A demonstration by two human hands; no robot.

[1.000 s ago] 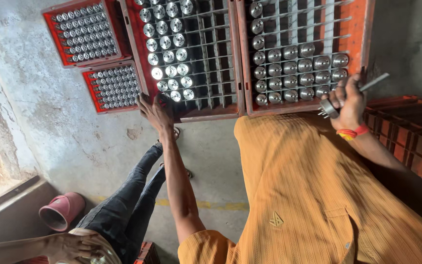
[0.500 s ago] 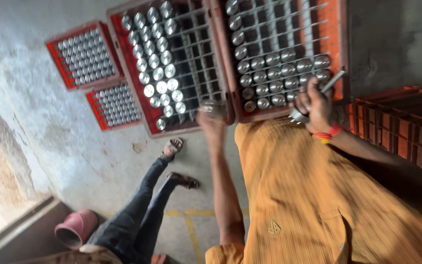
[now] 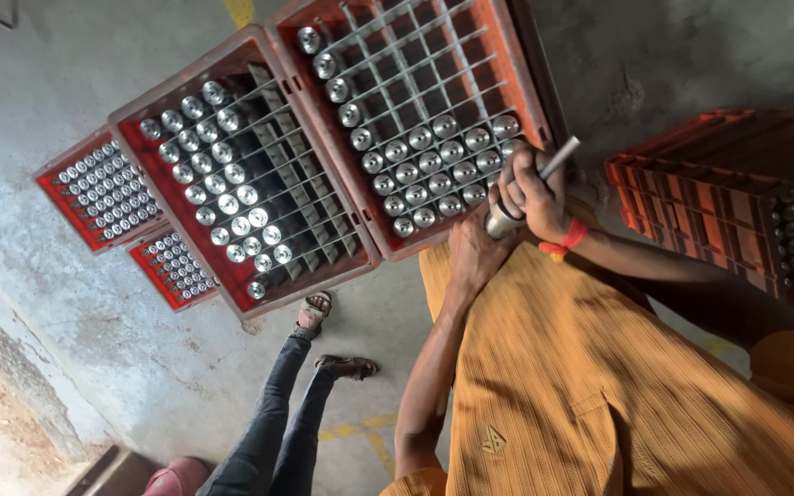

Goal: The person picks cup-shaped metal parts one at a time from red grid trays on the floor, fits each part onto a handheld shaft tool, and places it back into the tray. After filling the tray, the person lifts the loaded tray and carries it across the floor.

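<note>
My right hand, with a red thread at the wrist, is closed around a silver metal rod whose thicker end points down. My left hand cups that thicker end from below. Both hands sit at the near edge of a red plastic crate, whose grid holds rows of shiny metal cylinders. A second red crate beside it on the left is partly filled with the same cylinders. My orange shirt fills the lower right.
Two small red trays of smaller metal pieces lie on the concrete floor at the left. Stacked red crates stand at the right. Another person's legs in dark jeans and sandals stand below the crates, near a pink object.
My left hand has drawn back from the left crate and joined my right hand on the metal rod. The camera has swung, so the crates now sit more to the left.
</note>
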